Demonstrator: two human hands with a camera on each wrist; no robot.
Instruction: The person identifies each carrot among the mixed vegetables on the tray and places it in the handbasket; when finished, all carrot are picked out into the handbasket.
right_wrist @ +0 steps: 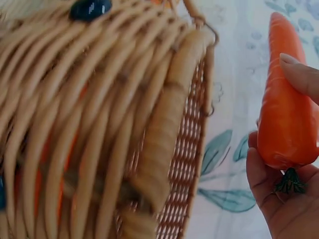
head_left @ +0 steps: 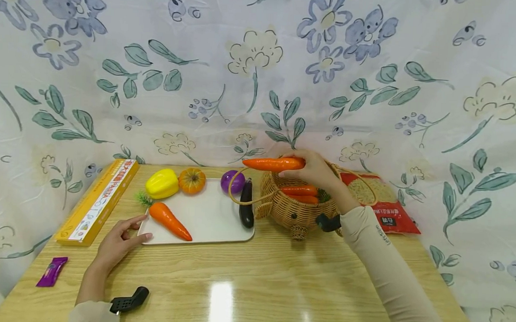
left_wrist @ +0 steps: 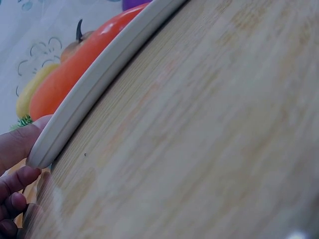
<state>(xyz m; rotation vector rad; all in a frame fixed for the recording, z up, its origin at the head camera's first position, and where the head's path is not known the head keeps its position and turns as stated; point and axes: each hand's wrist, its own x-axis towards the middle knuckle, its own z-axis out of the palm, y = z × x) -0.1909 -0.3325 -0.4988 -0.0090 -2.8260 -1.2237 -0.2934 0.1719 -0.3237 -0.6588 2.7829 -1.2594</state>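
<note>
My right hand point(head_left: 311, 170) grips an orange carrot point(head_left: 271, 163) with a short green stem, level above the wicker basket point(head_left: 299, 212). In the right wrist view the carrot point(right_wrist: 286, 109) lies between thumb and fingers, beside the basket's rim point(right_wrist: 172, 99). More carrots point(head_left: 299, 191) lie inside the basket. At the tray's near left corner, my left hand point(head_left: 117, 241) pinches the white tray point(head_left: 213, 221), thumb over the rim and fingers below. On the tray are a larger carrot point(head_left: 170, 220), a yellow pepper point(head_left: 162, 183), a small pumpkin point(head_left: 192, 181), a purple round vegetable point(head_left: 232, 182) and an eggplant point(head_left: 246, 205).
A yellow pasta box point(head_left: 96, 202) lies left of the tray, with a purple wrapped packet point(head_left: 52, 272) nearer the front. Behind and right of the basket sits a red bag of pasta point(head_left: 384, 203). One basket handle point(head_left: 250, 203) leans over the tray's right side. A floral curtain hangs behind.
</note>
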